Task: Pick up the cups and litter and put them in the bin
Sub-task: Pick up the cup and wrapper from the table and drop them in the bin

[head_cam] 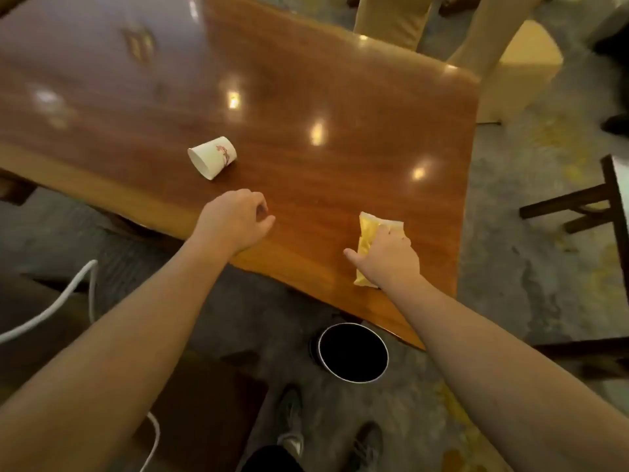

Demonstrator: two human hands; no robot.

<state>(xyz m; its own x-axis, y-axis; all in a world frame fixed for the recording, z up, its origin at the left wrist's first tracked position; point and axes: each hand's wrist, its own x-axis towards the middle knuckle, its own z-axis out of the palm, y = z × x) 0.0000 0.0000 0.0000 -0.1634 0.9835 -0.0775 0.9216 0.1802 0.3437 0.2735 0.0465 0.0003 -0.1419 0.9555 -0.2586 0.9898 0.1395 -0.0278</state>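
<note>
1. Right hand (388, 257) laid over yellow packet (368, 233) near the tabletop's (306, 80) near edge, fingers curled on the packet's far side, thumb out to the left; grip closing on the packet, apparently not yet lifted
2. Left hand (238, 219) hovering over the near edge, grip loosely curled and holding nothing
3. Cup (212, 157) lying on its side, left of centre, mouth turned toward the near-left, well apart from both hands
4. Bin (352, 352) on the floor just below the near edge, between the arms, mouth open and dark
5. Packet probably light, soft and crinkly, likely slick on polished wood; best pinched across its width, with no heavy squeeze in case of contents
6. Cup probably paper: very light, easily crushed, prone to roll on its side; best taken around the wall near the rim with a gentle grip
7. Packet close to the near edge, so a short slide toward the body and a drop could reach the bin almost directly
8. Wide bare wood around the cup, nothing blocking a reach by the left hand
9. Chairs (520, 69) at the far right and a cable (58, 301) at the near left, both clear of the path to the bin
</note>
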